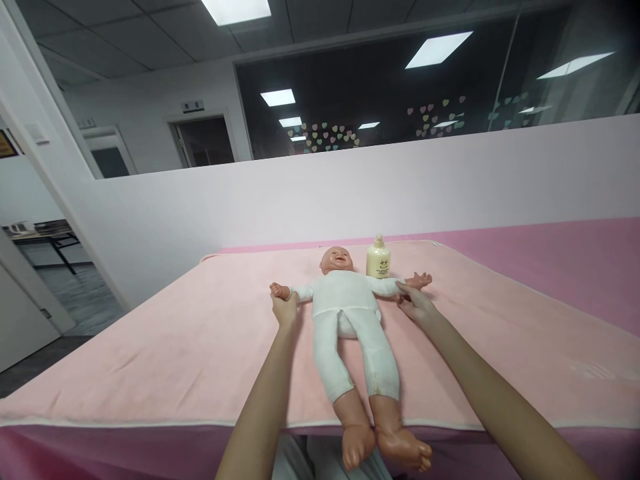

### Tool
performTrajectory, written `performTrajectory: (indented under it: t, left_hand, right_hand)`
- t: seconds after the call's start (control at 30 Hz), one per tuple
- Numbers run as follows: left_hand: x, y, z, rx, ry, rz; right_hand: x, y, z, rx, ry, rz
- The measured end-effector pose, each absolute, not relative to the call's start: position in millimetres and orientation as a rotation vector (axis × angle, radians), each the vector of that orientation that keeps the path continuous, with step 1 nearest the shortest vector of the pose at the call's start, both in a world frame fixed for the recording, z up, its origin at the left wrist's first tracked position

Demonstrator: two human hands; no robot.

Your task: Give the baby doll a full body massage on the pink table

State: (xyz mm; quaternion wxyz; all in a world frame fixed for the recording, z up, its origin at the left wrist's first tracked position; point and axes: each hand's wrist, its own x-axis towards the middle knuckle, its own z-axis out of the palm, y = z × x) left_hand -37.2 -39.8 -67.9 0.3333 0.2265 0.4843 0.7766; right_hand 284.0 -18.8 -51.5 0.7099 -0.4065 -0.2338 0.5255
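A baby doll (345, 300) with a white cloth body lies on its back, arms spread out sideways and feet hanging over the near edge. My left hand (285, 308) is closed around the doll's arm at the left, near its wrist; part of the grip is hidden. At the right, my right hand (414, 303) holds the doll's other arm by the forearm, thumb on top. Beside the doll's head stands a pale yellow pump bottle (379, 260), upright and touched by neither hand.
A pink towel (200, 347) covers the padded pink table (550, 267). Behind it rises a white low wall (400, 187) with a dark window (370, 87) above. Off to the left are a doorway and a desk (45, 235).
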Motion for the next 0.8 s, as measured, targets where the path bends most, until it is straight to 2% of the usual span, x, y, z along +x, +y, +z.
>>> performTrajectory:
  t: [0.1, 0.37, 0.6, 0.8]
  left_hand:
    - [-39.7, -39.5, -66.9, 0.557, 1.276, 2.085]
    - [-60.6, -31.4, -69.8, 0.683, 1.693, 1.987]
    - [-62.6, -26.2, -73.6, 0.677, 1.741, 1.926]
    - [-51.1, -31.5, -74.1, 0.929, 1.788, 1.925]
  right_hand:
    - [285.5, -15.8, -54.4, -1.002, -0.525, 1.144]
    - [288.3, -10.8, -56.3, -1.199, -0.563, 0.911]
    - [291.4, -9.4, -54.1, -1.246, -0.592, 0.896]
    - [289.3, -18.3, -47.9, -1.247, -0.684, 0.788]
